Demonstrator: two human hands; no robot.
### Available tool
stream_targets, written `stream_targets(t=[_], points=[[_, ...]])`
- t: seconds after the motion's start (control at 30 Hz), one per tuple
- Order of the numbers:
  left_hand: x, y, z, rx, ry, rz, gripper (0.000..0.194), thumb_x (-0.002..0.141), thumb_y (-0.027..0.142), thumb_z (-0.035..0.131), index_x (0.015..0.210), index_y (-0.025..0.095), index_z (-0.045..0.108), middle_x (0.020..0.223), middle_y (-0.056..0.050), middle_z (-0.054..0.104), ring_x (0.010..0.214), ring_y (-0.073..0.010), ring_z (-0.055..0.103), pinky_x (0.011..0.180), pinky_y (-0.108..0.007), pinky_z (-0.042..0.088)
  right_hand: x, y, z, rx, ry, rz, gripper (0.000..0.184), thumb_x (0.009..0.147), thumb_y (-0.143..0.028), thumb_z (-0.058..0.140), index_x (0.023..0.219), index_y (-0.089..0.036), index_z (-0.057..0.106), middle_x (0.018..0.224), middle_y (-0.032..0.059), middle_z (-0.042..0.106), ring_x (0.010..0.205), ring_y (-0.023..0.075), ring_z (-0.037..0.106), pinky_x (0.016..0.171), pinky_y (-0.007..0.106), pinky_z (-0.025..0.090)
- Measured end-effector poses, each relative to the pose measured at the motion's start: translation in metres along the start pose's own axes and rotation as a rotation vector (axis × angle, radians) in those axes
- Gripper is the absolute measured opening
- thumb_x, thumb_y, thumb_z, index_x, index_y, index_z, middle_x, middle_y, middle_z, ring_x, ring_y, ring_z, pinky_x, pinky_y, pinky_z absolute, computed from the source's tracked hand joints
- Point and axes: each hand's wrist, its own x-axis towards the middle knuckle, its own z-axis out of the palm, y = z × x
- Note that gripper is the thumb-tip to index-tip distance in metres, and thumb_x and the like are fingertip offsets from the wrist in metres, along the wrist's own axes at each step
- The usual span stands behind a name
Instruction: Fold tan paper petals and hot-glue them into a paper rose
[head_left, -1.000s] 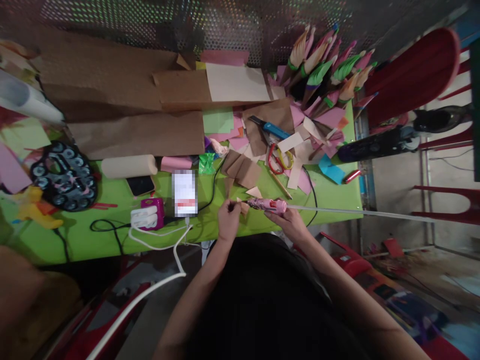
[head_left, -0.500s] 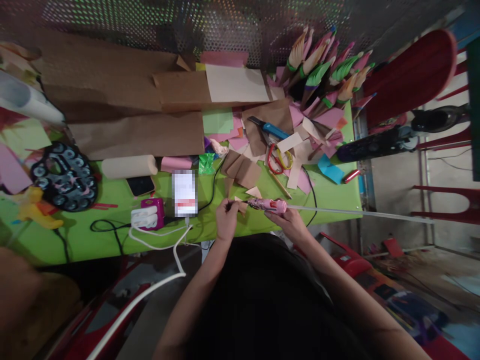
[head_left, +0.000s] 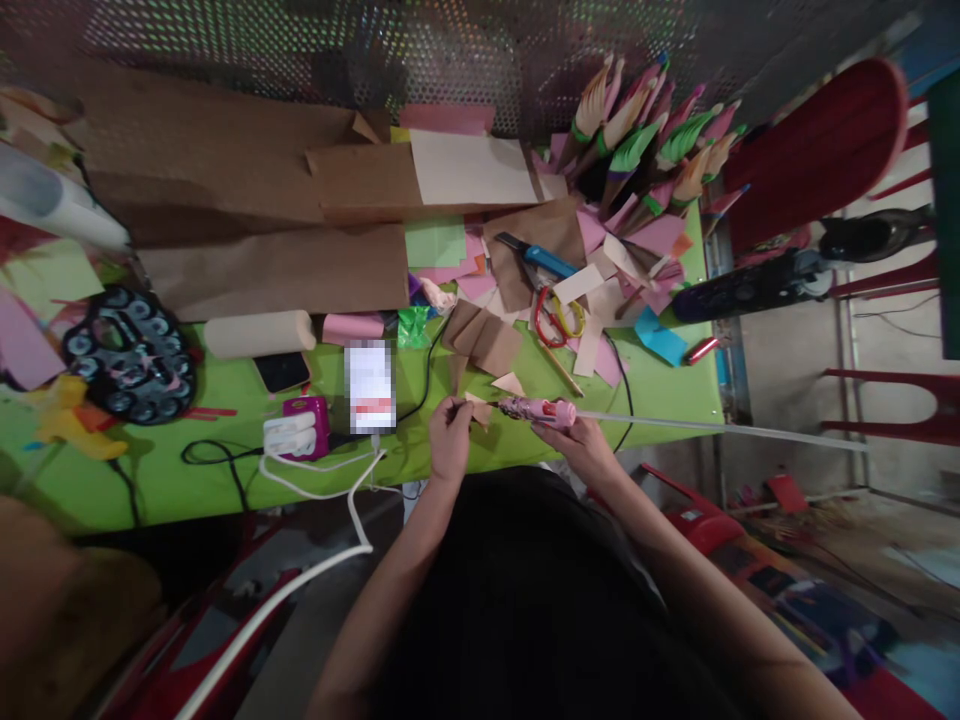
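Observation:
My right hand (head_left: pixel 577 438) is wrapped around a pink patterned glue gun (head_left: pixel 536 410), its dark tip aimed left. A long pale glue stick (head_left: pixel 660 420) runs out of its back far to the right. My left hand (head_left: pixel 450 435) is closed, fingertips pinching a small piece of brown paper (head_left: pixel 478 410) by the glue gun's tip. Just beyond the hands lie a fanned stack of brown paper pieces (head_left: pixel 487 340), a pencil (head_left: pixel 561 370) and red-and-yellow scissors (head_left: pixel 551 318).
A blue utility knife (head_left: pixel 547 262) lies on paper scraps. Paper cones (head_left: pixel 630 150) stand bundled at the back right. A phone (head_left: pixel 371 385) with a white cable sits left of my hands, beside a magenta box (head_left: pixel 315 415). Large brown cardboard (head_left: pixel 277 270) covers the back of the green table (head_left: pixel 667 400).
My left hand has drawn slightly left, away from the glue gun's tip, with the paper piece now showing more between them. My right hand keeps its grip, barely shifting.

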Motion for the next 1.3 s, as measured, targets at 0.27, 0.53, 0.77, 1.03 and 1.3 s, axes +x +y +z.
stream_targets(t=[0.27,0.53,0.77,1.03,1.3], points=[[-0.0001,-0.0057,-0.0031,-0.007,0.005,0.016,0.018,0.075,0.03,0.061,0.061,0.02,0.057,0.055,0.004,0.05,0.056,-0.0119,0.046,0.056,-0.024,0.037,-0.0023,-0.0007,0.0008,-0.007,0.003,0.023,0.037,0.081,-0.054,0.057,0.065,-0.02,0.053,0.07,0.0012,0.052,0.061,0.0157,0.049,0.06,0.028,0.039],[-0.0002,-0.0054,-0.0046,-0.028,0.01,0.008,0.02,0.074,0.033,0.061,0.06,0.021,0.055,0.055,0.004,0.05,0.056,-0.0118,0.047,0.054,-0.023,0.038,-0.0024,0.0003,0.0006,0.006,-0.008,0.019,0.039,0.081,-0.053,0.057,0.061,-0.021,0.05,0.069,0.0014,0.05,0.06,0.0157,0.048,0.059,0.028,0.038],[-0.0003,-0.0046,-0.002,-0.023,-0.017,0.001,0.018,0.074,0.033,0.061,0.06,0.022,0.058,0.054,0.004,0.051,0.056,-0.0128,0.047,0.054,-0.025,0.037,-0.0009,-0.002,0.0036,0.015,-0.009,0.028,0.038,0.082,-0.054,0.058,0.065,-0.02,0.054,0.073,0.0022,0.054,0.067,0.0172,0.052,0.064,0.028,0.041],[0.0031,-0.0042,-0.0045,-0.061,0.014,-0.033,0.014,0.071,0.032,0.062,0.063,0.021,0.06,0.056,0.004,0.053,0.057,-0.0128,0.049,0.056,-0.025,0.039,-0.0011,-0.0005,0.0,0.022,0.003,0.035,0.043,0.08,-0.056,0.059,0.057,-0.022,0.045,0.06,-0.0006,0.045,0.057,0.0151,0.045,0.055,0.028,0.036],[0.0019,-0.0027,-0.0033,-0.042,-0.015,-0.015,0.015,0.073,0.031,0.061,0.062,0.02,0.06,0.055,0.004,0.052,0.055,-0.0116,0.048,0.053,-0.023,0.038,0.002,-0.0038,0.0022,0.033,0.012,0.03,0.041,0.08,-0.057,0.059,0.061,-0.022,0.052,0.061,0.0003,0.047,0.06,0.0168,0.048,0.055,0.027,0.037]])
